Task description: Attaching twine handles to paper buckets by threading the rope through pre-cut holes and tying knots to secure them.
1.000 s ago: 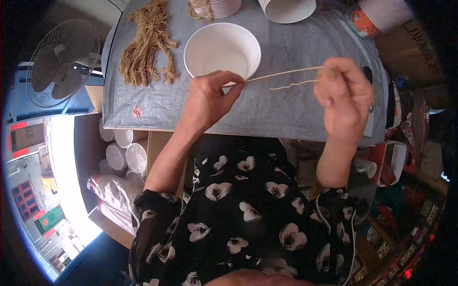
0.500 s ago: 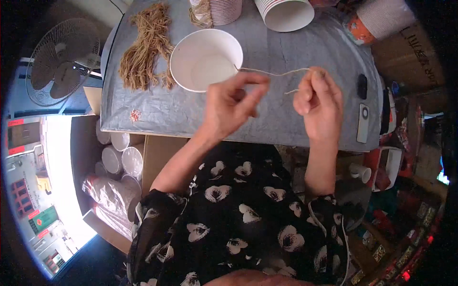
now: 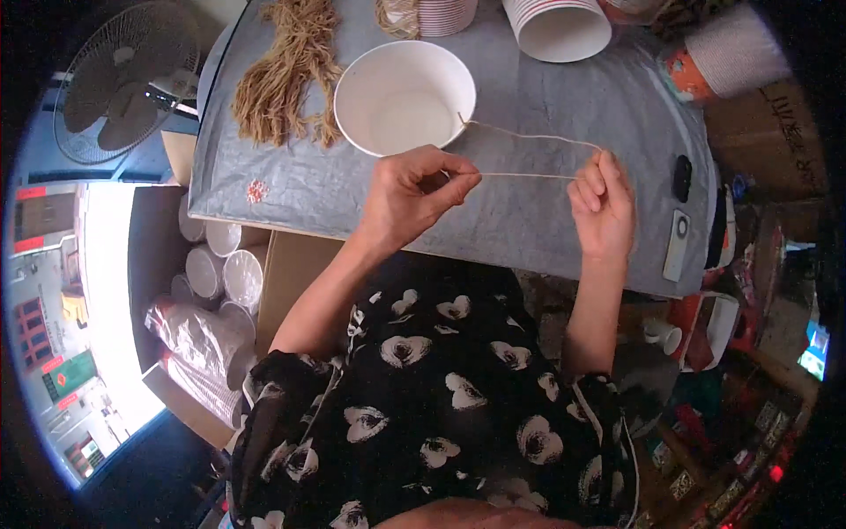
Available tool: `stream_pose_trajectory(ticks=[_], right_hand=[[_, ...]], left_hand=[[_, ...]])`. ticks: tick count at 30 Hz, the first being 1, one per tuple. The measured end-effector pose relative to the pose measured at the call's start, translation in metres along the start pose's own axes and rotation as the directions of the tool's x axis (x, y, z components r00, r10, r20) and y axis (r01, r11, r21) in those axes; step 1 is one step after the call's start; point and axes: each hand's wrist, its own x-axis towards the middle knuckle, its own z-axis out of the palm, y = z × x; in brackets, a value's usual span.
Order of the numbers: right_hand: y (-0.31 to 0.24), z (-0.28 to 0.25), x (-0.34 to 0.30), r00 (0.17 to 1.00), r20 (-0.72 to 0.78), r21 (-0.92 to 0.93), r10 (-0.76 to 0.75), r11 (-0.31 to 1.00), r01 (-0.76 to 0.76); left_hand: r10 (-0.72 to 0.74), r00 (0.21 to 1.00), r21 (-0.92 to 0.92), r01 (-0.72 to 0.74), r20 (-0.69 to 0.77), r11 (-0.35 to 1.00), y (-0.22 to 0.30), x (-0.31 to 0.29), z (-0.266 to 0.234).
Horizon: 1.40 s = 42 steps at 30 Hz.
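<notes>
A thin tan string (image 3: 529, 136) runs from the right rim of a white paper bucket (image 3: 352, 110) to my right hand (image 3: 605, 203). My right fingers are curled closed around it. From there the string goes back, stretched nearly straight, to my left hand (image 3: 414, 191), which pinches its end between thumb and fingertips. Both hands are above the table's near part, in front of the bucket. The bucket is upright, open at the top, with nothing seen inside.
A bundle of tan strings (image 3: 295, 70) lies left of the bucket. Stacked cups (image 3: 445, 16) and a tipped white bucket (image 3: 564, 35) stand behind. Tiny red-and-white bits (image 3: 256, 191) lie at the near left. A black object (image 3: 681, 179) and a pale device (image 3: 676, 245) lie at the right edge.
My left hand, blurred with nothing visible in its fingers before, now pinches the string's end, and that stretch is pulled straight. The whole view has shifted slightly.
</notes>
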Motion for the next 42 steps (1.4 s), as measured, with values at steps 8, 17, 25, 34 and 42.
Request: stream_pose_trajectory(ticks=[8, 17, 25, 34, 42], right_hand=[[0.019, -0.018, 0.006, 0.998, 0.000, 0.128, 0.067, 0.989, -0.067], [0.053, 0.029, -0.021, 0.977, 0.195, -0.738, 0.091, 0.669, 0.086], [0.066, 0.036, -0.025, 0.949, 0.141, -0.586, 0.281, 0.797, -0.149], [0.000, 0.027, 0.048, 0.968, 0.043, -0.832, -0.246, 0.528, 0.171], [-0.022, 0.157, 0.073, 0.780, 0.541, -0.673, -0.315, 0.395, 0.626]], left_hand=[[0.112, 0.992, 0.222, -0.098, -0.052, 0.970, 0.007, -0.006, -0.012], [0.284, 0.948, 0.439, -0.317, 0.142, 0.841, 0.008, -0.011, -0.004], [0.259, 0.947, 0.450, -0.318, 0.188, 0.834, 0.007, -0.013, -0.018], [0.403, 0.915, 0.866, -0.201, -0.002, 0.458, 0.017, -0.004, -0.104], [0.331, 0.935, 0.775, -0.302, 0.127, 0.555, 0.006, -0.002, -0.051]])
